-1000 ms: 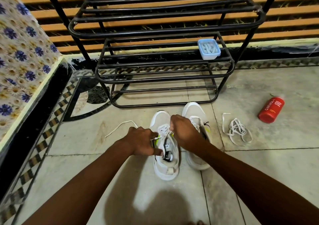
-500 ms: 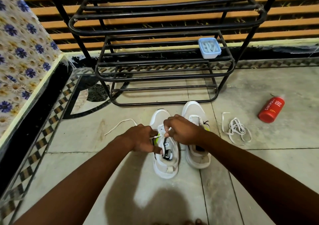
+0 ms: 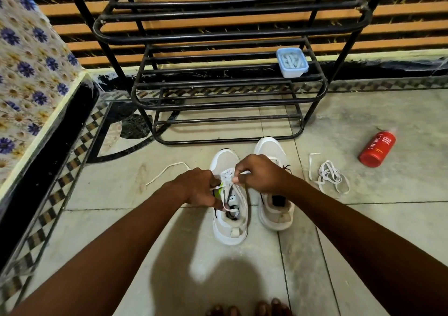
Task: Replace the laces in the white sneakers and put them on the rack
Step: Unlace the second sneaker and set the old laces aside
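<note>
A pale tiled floor (image 3: 388,218) fills most of the frame, with a patterned border running down its left side. A black metal rack (image 3: 218,102) stands in the upper centre, its barred shelves spreading across the width of the frame. Two bare forearms reach in from the lower corners and meet at the centre, above a pair of white sneakers that stand side by side on the floor just below the rack. The left sneaker (image 3: 229,228) has its long axis running up and down the frame, toe pointing up toward the rack and heel toward the bottom edge; the right sneaker (image 3: 274,146) lies parallel, just beside it, set slightly higher in the frame, toe likewise toward the rack. The left hand (image 3: 198,187) is closed, fingers pinched on the lace at the left side of the left sneaker. The right hand (image 3: 260,172) is closed too, fingertips pinching the lace over the same shoe's eyelets. That white lace (image 3: 167,171) trails out in a curve to the left of the hands, lying on the floor. A red bottle (image 3: 377,149) lies tilted on its side at centre right. A loose bundle of laces (image 3: 331,177) sits on the floor between the right sneaker and the bottle. A small pale blue tub (image 3: 292,62) rests on a rack shelf, toward its right end.
</note>
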